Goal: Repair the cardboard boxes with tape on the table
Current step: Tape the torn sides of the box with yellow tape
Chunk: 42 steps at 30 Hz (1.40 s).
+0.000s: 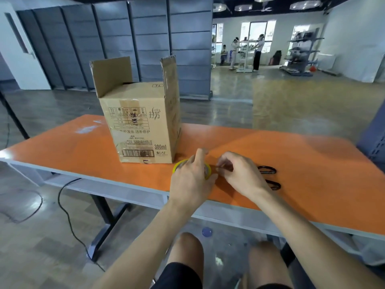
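A brown cardboard box [138, 124] with printed labels stands upright on the orange table [302, 163], two of its top flaps raised. Just right of its front corner, my left hand [190, 180] grips a yellow-rimmed roll of clear tape [178, 164], which it mostly hides. My right hand [239, 174] sits close beside the left one, its fingertips pinching at the roll's edge where the tape end is. Black-handled scissors [270, 177] lie on the table behind my right hand, the blades hidden by it.
The table's near edge [125, 184] runs diagonally in front of my knees. A black cable [66, 209] trails on the floor at the left. Grey shelving panels [145, 38] stand behind the table. Several people stand far back by the windows [245, 51].
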### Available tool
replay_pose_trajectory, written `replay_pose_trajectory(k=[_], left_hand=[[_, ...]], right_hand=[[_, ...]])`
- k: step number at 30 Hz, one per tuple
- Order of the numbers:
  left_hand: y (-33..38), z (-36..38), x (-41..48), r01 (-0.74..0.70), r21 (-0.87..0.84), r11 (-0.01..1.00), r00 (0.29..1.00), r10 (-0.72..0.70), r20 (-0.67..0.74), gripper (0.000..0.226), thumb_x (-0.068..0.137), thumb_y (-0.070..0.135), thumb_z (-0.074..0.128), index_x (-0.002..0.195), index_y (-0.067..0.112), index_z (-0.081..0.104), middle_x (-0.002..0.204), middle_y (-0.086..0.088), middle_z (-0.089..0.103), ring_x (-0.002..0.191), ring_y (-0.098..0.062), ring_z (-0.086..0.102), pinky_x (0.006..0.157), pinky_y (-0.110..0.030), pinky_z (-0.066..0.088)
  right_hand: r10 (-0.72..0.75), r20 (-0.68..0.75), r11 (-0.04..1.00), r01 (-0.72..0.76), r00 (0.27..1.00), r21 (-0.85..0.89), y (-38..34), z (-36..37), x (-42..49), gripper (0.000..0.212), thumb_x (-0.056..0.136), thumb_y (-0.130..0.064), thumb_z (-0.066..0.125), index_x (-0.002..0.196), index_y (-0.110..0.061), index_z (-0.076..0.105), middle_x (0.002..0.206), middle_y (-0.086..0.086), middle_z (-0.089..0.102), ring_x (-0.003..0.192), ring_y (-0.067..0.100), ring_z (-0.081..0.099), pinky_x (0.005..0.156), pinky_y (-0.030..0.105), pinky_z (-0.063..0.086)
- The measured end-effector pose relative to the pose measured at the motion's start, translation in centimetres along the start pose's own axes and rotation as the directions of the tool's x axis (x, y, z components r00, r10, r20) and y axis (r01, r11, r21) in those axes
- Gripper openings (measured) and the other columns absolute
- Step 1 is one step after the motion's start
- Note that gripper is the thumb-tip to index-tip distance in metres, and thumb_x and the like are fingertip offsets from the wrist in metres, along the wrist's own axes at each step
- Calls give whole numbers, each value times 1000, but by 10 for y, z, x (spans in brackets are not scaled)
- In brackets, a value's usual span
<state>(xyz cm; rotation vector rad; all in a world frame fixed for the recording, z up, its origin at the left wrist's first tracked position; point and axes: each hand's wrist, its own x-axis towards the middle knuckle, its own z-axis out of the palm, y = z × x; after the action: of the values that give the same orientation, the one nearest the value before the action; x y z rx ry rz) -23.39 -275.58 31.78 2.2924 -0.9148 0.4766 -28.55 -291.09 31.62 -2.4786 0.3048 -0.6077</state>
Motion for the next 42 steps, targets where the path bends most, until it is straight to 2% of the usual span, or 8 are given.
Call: replay_pose_trajectory(k=[4, 11, 17, 23, 27, 30, 35, 42], left_hand=[[-1, -1, 1, -8, 67, 998, 996, 2, 84, 54, 89, 39, 68, 138, 28, 47, 113, 2, 66, 109, -26, 62, 76, -34, 45], [-6, 1, 6, 27, 13, 1000, 999, -27, 17, 26, 92, 37, 64, 118, 39, 65, 88, 9, 59, 90, -23, 64, 64, -29, 36], [-5, 3, 7, 85, -18, 996, 996, -86, -34, 16, 92, 39, 61, 106, 36, 65, 86, 8, 63, 87, -22, 63, 63, -30, 39], [-5, 2, 12, 135, -36, 990, 990, -136, -40, 10, 92, 36, 62, 101, 33, 64, 73, 8, 54, 78, -20, 56, 60, -30, 35], [-4, -1, 14, 187, -80, 979, 981, -190, -27, 7, 94, 38, 63, 98, 33, 64, 71, 8, 54, 77, -21, 56, 61, -29, 35], [-6, -4, 17, 236, -139, 962, 971, -239, -5, 7, 94, 39, 63, 96, 33, 66, 71, 9, 56, 84, -24, 62, 66, -32, 42], [-5, -6, 19, 249, -164, 954, 968, -250, 15, 8, 94, 40, 63, 96, 34, 67, 69, 8, 56, 86, -28, 64, 73, -36, 52], [-5, -8, 18, 237, -175, 956, 971, -239, 8, 7, 94, 37, 63, 92, 34, 69, 60, 10, 49, 80, -28, 62, 66, -35, 47]], right_hand=[[1, -3, 999, -1, 1000, 48, -2, -2, -3, 12, 90, -20, 66, 87, -27, 57, 97, -11, 72, 91, 18, 68, 78, 39, 55], [56, -33, 974, -48, 998, 222, -7, 4, -4, 15, 93, -20, 66, 98, -29, 56, 87, -13, 73, 85, 7, 64, 77, 21, 47], [50, -6, 959, -46, 999, 279, -9, 0, 4, 10, 96, -19, 66, 92, -28, 68, 87, -17, 75, 84, -3, 66, 73, 21, 46], [-41, -69, 981, 53, 997, 185, -7, -3, 8, 17, 96, -13, 65, 96, -28, 73, 128, -15, 60, 112, 2, 56, 96, 23, 40], [-18, -101, 971, 42, 995, 237, -3, -8, 7, 25, 94, -13, 67, 111, -32, 69, 109, -20, 68, 92, 1, 63, 79, 23, 54], [-36, -143, 971, 68, 989, 229, -4, -6, 2, 19, 92, -14, 71, 102, -29, 64, 101, -18, 68, 87, -3, 61, 70, 6, 43], [-138, -187, 971, 170, 973, 168, -10, 3, 3, 14, 89, -15, 74, 96, -25, 68, 98, -16, 66, 85, 3, 61, 71, 7, 41], [-123, -156, 971, 152, 980, 187, -11, 8, 10, 13, 89, -12, 74, 98, -22, 75, 97, -14, 69, 84, 4, 62, 73, 12, 45]])
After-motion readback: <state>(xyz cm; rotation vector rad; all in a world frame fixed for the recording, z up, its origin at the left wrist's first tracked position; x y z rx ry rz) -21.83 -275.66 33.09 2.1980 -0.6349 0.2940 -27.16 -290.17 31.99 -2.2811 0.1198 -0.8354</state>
